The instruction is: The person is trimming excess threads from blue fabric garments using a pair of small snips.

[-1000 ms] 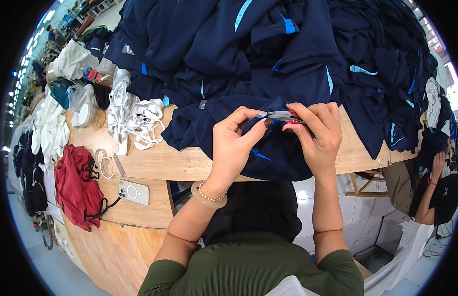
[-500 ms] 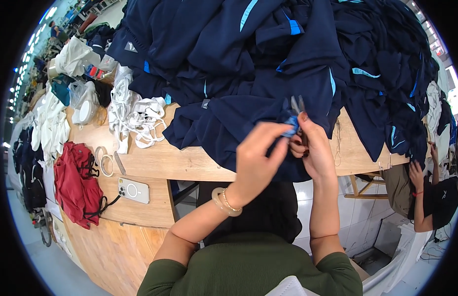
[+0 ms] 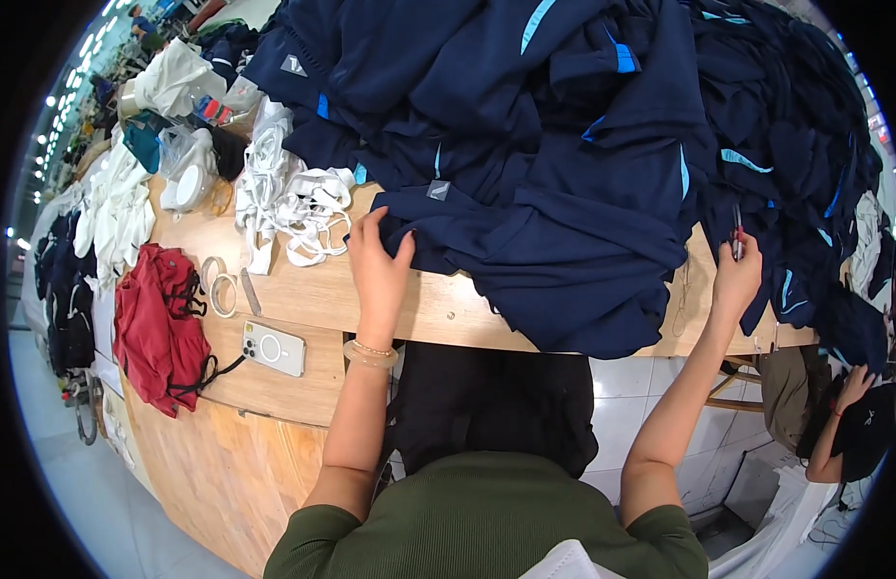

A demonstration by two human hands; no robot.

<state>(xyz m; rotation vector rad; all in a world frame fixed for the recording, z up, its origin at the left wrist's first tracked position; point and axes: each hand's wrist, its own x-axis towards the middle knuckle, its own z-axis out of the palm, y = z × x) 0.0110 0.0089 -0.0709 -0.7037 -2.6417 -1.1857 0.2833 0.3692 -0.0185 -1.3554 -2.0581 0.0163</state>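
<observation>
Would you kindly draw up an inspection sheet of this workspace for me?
Surface: wooden table, its far side heaped with a navy pile.
Things in work: navy garment spread to the table's near edge; small snips above the cloth to its right.
Clutter: white straps, red cloth bundle and phone, all left of the garment.
Hands: left hand at the garment's left end, thumb and fingers parted; right hand closed on the snips.
Cables: thin dark cables on the floor, lower right.
Surroundings: another person at the right, one hand near dark cloth.
</observation>
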